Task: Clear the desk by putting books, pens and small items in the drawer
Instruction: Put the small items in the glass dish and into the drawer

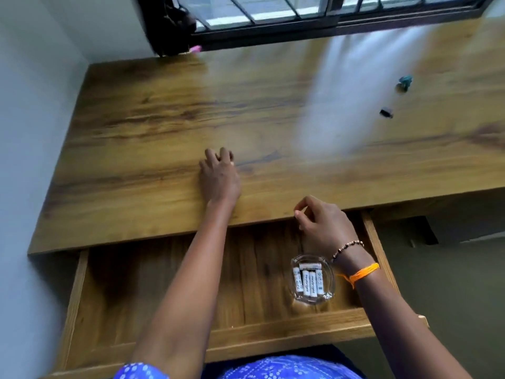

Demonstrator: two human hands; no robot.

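wall (32,132): pale, at left of desk.
desk (153,127): wood top, under a barred window (273,9).
pink thing (196,48): small, at far edge of desk near window corner; too blurred to name.
drawer (169,269): pulled open under desk front, wood floor, mostly bare on left side.
left hand (220,179): lies palm down on desk, near front-centre. Grip: fingers bent a little, tips touch the wood, nothing held.
dish (313,279): clear glass, sits in drawer at right side, near front wall.
batteries (308,280): white, w/ dark print, several side by side in dish.
right hand (322,222): over back of drawer, just at desk's front edge. Grip: fingers curled loose, thumb and index tips close together; if sth small is pinched, cannot tell.
bracelet (347,248): beads, on right wrist; orange thread (360,274) beside it.
black item (386,112): small, on desk at right, well apart from hands.
teal item (404,82): small, farther back on desk, near black one.
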